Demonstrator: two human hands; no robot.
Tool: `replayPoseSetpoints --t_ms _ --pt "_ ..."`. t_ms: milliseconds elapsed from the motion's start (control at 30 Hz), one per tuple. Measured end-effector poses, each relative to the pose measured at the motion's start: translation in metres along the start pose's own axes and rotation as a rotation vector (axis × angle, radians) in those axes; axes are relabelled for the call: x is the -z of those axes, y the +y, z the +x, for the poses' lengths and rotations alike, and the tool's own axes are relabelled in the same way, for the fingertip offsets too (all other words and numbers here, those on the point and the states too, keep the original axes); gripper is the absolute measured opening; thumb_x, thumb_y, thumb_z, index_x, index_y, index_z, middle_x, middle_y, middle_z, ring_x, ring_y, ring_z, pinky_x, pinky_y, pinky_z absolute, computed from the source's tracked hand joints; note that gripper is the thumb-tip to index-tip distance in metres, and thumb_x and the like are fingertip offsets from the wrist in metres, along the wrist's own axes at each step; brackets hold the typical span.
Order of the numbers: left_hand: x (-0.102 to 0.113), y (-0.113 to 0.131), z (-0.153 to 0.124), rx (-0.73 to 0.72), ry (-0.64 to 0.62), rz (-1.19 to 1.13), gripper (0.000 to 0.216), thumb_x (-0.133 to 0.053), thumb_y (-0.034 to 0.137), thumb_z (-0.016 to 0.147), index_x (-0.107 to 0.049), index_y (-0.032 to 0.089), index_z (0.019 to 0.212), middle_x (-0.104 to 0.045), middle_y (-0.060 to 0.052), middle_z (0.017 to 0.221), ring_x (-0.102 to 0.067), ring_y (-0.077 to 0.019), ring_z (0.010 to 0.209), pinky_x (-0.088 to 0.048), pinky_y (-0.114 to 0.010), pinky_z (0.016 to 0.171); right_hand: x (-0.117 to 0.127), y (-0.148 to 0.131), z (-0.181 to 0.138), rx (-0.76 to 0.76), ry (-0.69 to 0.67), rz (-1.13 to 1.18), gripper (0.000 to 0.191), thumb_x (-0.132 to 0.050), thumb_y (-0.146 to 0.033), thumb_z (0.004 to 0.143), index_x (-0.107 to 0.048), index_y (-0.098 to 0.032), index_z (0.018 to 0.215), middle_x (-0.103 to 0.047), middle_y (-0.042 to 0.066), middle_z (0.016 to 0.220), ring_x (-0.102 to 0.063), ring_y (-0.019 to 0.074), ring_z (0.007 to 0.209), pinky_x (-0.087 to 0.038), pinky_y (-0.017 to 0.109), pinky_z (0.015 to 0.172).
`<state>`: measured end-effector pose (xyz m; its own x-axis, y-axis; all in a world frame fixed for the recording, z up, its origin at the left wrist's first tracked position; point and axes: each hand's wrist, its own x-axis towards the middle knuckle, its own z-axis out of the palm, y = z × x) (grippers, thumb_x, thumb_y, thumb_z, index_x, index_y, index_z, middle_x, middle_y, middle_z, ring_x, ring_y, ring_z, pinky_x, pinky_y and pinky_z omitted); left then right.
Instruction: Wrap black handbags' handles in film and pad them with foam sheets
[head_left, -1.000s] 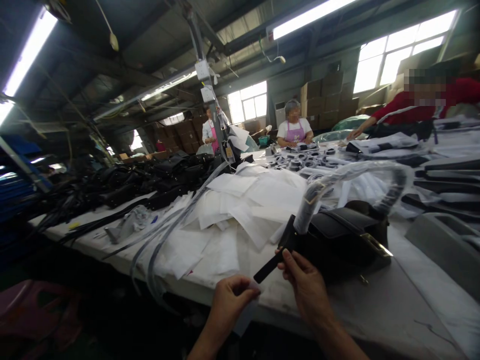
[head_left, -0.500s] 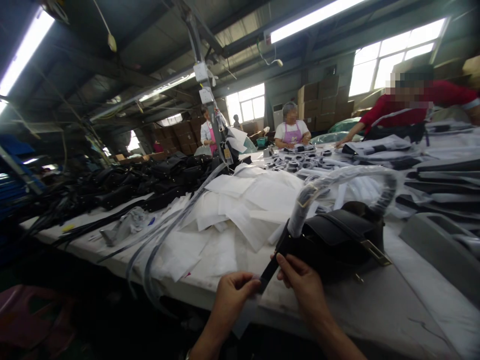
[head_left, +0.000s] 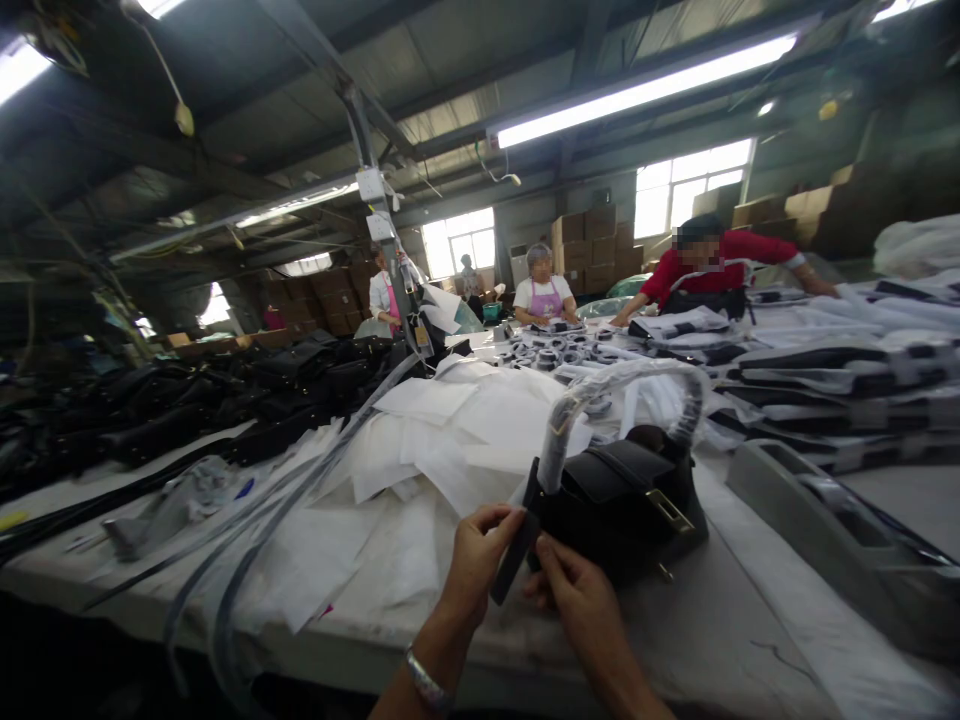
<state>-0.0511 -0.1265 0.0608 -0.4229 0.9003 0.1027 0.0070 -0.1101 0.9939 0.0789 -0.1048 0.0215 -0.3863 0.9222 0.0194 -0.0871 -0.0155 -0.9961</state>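
Note:
A black handbag stands on the table before me, its arched handle wrapped in clear plastic and a gold buckle on its flap. From its left side a flat black strap slants down toward me. My left hand pinches this strap between thumb and fingers. Close by, my right hand is closed at the bag's lower left side, thumb against it; its curled fingertips are partly hidden. A silver bracelet circles my left wrist.
Loose white sheets are heaped left of the bag. A grey tape dispenser stands to the right. Black bags pile up far left. Across the table, a person in red leans over wrapped pieces; another in a pink apron works there.
My view has turned right, so everything sits further left. My left hand has risen along the strap toward the bag, and my right hand has moved down from the strap to the bag's side.

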Motion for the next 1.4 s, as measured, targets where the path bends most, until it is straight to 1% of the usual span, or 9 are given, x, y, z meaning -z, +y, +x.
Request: replayPoseSetpoints --t_ms 200,400,567,867,1000,1100,1133,1233,1400 --pt "-0.006 0.011 0.012 0.013 -0.071 -0.012 0.039 -0.077 0.051 0.072 -0.076 0.014 0.082 -0.073 -0.006 0.077 -0.065 -0.0187 0.074 -0.048 -0.026 0.067 -0.001 -0.005 0.006 -0.030 0.042 -0.051 0.065 -0.061 -0.070 0.080 -0.073 -0.014 0.110 -0.065 0.003 0.053 -0.057 0.0184 0.047 -0.043 0.027 0.049" --pt "0.003 0.013 0.014 0.005 -0.085 0.021 0.040 -0.074 0.052 0.075 -0.075 0.013 0.083 -0.073 -0.006 0.077 -0.064 -0.0185 0.073 -0.047 -0.026 0.066 -0.007 -0.011 0.012 -0.078 0.070 -0.016 0.065 -0.066 -0.070 0.073 -0.074 -0.012 0.101 -0.061 0.001 0.048 -0.056 0.0179 0.044 -0.043 0.027 0.046" --pt "0.013 0.001 0.000 -0.003 -0.044 0.053 0.044 -0.066 0.056 0.081 -0.074 0.015 0.094 -0.074 -0.006 0.087 -0.065 -0.0215 0.084 -0.048 -0.029 0.075 -0.010 -0.013 0.009 -0.089 0.107 -0.013 0.063 -0.069 -0.067 0.072 -0.074 -0.010 0.098 -0.060 0.001 0.047 -0.055 0.0174 0.044 -0.044 0.027 0.046" --pt "0.017 -0.026 -0.025 -0.009 -0.049 0.031 0.036 -0.068 0.052 0.081 -0.070 0.016 0.088 -0.072 -0.005 0.084 -0.064 -0.0218 0.084 -0.049 -0.028 0.076 -0.006 -0.013 0.003 -0.015 0.051 -0.111 0.060 -0.063 -0.071 0.076 -0.075 -0.014 0.088 -0.060 0.002 0.046 -0.058 0.0186 0.046 -0.045 0.026 0.049" --pt "0.014 -0.026 -0.028 -0.021 -0.061 0.011 0.034 -0.068 0.050 0.082 -0.070 0.017 0.089 -0.071 -0.004 0.083 -0.062 -0.0202 0.082 -0.048 -0.027 0.076 0.011 -0.002 -0.006 0.061 -0.052 -0.307 0.055 -0.049 -0.063 0.090 -0.078 -0.016 0.095 -0.071 0.006 0.061 -0.065 0.0220 0.054 -0.048 0.028 0.056" --pt "0.011 -0.023 -0.032 -0.017 -0.070 0.004 0.034 -0.068 0.050 0.082 -0.070 0.017 0.089 -0.070 -0.003 0.084 -0.061 -0.0198 0.083 -0.047 -0.026 0.075 0.024 0.006 -0.016 0.163 -0.075 -0.621 0.037 -0.054 -0.043 0.092 -0.071 -0.028 0.121 -0.077 0.008 0.092 -0.072 0.0269 0.077 -0.050 0.031 0.070" --pt "0.009 -0.022 -0.034 -0.015 -0.070 0.003 0.034 -0.068 0.051 0.082 -0.069 0.018 0.089 -0.070 -0.003 0.084 -0.060 -0.0199 0.084 -0.047 -0.026 0.076 0.028 0.007 -0.018 0.173 -0.064 -0.751 0.039 -0.056 -0.037 0.091 -0.066 -0.033 0.128 -0.077 0.008 0.098 -0.072 0.0292 0.083 -0.050 0.033 0.072" --pt "0.004 -0.018 -0.040 0.004 -0.045 -0.014 0.034 -0.068 0.052 0.082 -0.068 0.018 0.088 -0.067 -0.002 0.084 -0.058 -0.0193 0.085 -0.046 -0.025 0.077 0.038 0.004 -0.024 0.175 -0.010 -1.075 0.048 -0.060 -0.030 0.088 -0.057 -0.042 0.134 -0.077 0.011 0.096 -0.073 0.0339 0.084 -0.049 0.036 0.068" --pt "-0.016 -0.015 -0.058 0.101 -0.077 -0.093 0.040 -0.070 0.058 0.077 -0.067 0.019 0.084 -0.063 0.000 0.077 -0.055 -0.0170 0.077 -0.045 -0.024 0.072 0.076 -0.003 -0.034 0.198 0.047 -1.300 0.040 -0.057 -0.035 0.091 -0.061 -0.046 0.130 -0.078 0.009 0.081 -0.073 0.0317 0.069 -0.046 0.032 0.058"
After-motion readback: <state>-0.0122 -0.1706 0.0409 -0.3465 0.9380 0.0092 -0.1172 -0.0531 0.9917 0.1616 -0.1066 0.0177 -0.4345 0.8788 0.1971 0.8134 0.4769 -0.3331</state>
